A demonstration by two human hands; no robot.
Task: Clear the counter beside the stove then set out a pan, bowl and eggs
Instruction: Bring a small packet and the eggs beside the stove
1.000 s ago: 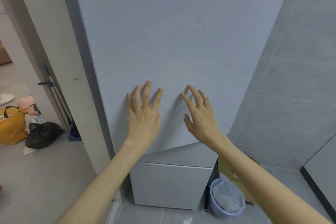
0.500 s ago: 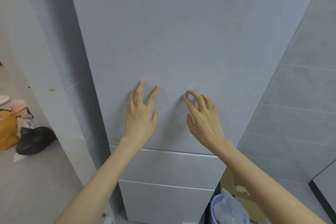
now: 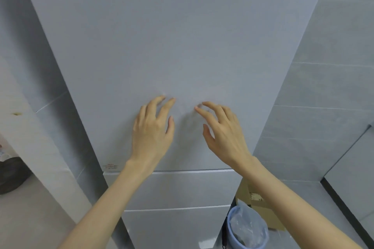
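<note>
At centre frame, the left fingers (image 3: 159, 103) are spread and slightly bent, their tips at the surface of a grey door (image 3: 182, 36); blur at the tips leaves contact uncertain. The right fingers (image 3: 210, 107) are more curved, with the index tip nearest the door and the thumb held apart below. Neither set of fingers encloses anything: the left hand (image 3: 151, 133) and the right hand (image 3: 224, 133) are both loosely open, backs toward the camera, close beside each other but not touching. Bare forearms rise from the lower edge of the frame. Below the door sit two grey drawers, an upper drawer (image 3: 182, 188) and a lower drawer (image 3: 174, 228), each closed flush. Right of the drawers stands a blue bin (image 3: 234, 245) with a clear liner, just in front of a cardboard box (image 3: 261, 210). Grey wall tiles (image 3: 323, 107) fill the right side. At far left, a black bag (image 3: 10, 174) lies on the floor (image 3: 30, 218). Where the pan, bowl and eggs are cannot be told from this view.
</note>
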